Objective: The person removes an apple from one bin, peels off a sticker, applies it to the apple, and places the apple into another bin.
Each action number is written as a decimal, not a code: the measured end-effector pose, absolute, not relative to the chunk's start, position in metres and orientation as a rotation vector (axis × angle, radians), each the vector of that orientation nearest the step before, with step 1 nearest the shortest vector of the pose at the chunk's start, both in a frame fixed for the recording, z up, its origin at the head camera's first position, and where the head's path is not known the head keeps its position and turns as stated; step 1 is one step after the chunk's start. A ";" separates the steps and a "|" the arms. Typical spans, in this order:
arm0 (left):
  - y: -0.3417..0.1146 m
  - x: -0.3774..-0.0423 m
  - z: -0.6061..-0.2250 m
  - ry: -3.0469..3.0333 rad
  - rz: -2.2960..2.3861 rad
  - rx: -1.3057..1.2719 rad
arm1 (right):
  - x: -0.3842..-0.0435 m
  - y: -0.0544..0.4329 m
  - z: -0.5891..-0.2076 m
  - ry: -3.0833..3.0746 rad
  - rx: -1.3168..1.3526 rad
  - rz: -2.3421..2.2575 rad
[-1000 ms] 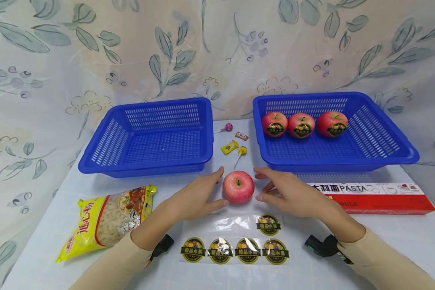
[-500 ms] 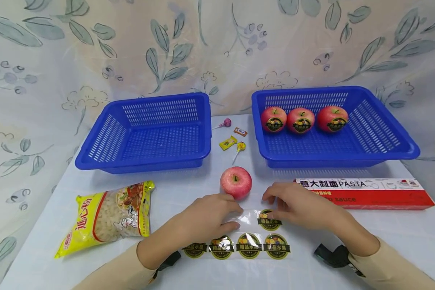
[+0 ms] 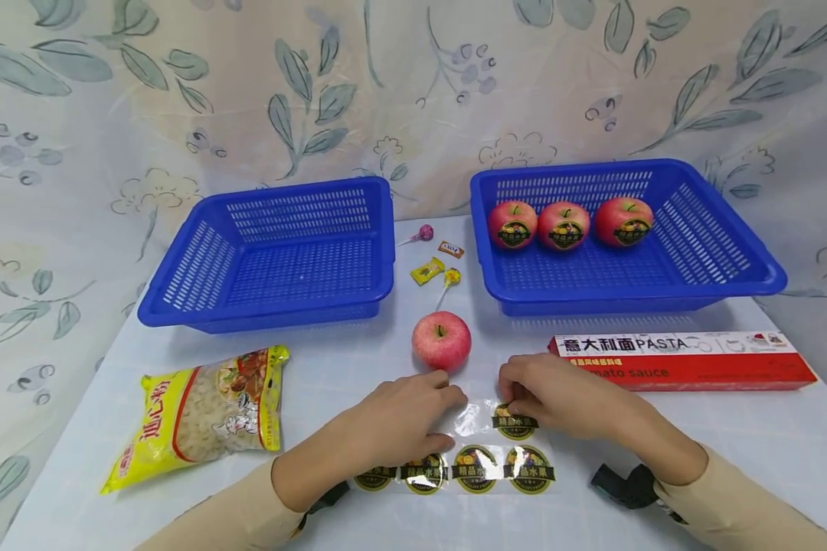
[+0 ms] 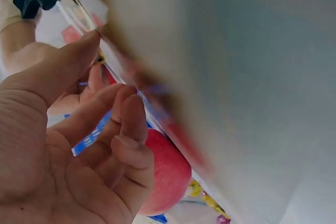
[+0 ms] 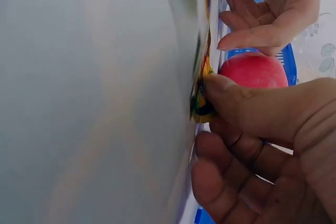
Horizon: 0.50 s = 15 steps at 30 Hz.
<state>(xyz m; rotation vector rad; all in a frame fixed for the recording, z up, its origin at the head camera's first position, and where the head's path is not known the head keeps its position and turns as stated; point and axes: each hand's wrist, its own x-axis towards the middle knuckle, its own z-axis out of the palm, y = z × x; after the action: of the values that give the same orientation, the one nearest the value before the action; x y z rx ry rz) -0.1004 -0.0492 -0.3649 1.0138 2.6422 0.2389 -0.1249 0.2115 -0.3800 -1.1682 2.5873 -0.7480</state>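
A clear sheet (image 3: 474,422) bearing round black-and-gold fruit stickers lies on the table between the hands. My right hand (image 3: 551,394) pinches the edge of the lone upper-row sticker (image 3: 517,427) with thumb and finger; the right wrist view shows the thumb (image 5: 223,90) on it. Over the sheet's left part, my left hand (image 3: 393,421) rests with loosely bent fingers, its thumb apart from them and nothing between. It covers some of the lower-row stickers. A red apple (image 3: 441,342) without a sticker sits just beyond the left fingertips.
The left blue basket (image 3: 265,312) is bare inside; the right one (image 3: 634,293) holds three stickered apples (image 3: 563,226). Between them lie lollipops (image 3: 452,277) and wrapped sweets (image 3: 428,271). A macaroni bag (image 3: 210,409) is at left, a pasta box (image 3: 703,363) at right.
Both hands have come back from around the apple to the sticker sheet. The right thumb and finger have closed on the upper sticker's edge. The apple stays in place.
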 end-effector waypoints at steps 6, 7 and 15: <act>-0.053 -0.097 -0.367 2.640 0.300 1.046 | -0.119 0.206 -0.376 2.610 -1.204 -0.713; -0.053 -0.097 -0.367 2.630 0.322 1.050 | -0.118 0.205 -0.375 2.606 -1.216 -0.735; -0.056 -0.101 -0.370 2.583 0.414 1.077 | -0.113 0.195 -0.369 2.559 -1.335 -0.877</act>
<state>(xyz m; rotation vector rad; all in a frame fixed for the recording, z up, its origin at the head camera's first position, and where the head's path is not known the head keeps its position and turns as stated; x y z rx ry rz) -0.1010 -0.0558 -0.3704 1.0769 2.5832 0.4137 -0.1132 0.1952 -0.3686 -1.3345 2.5587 -0.8766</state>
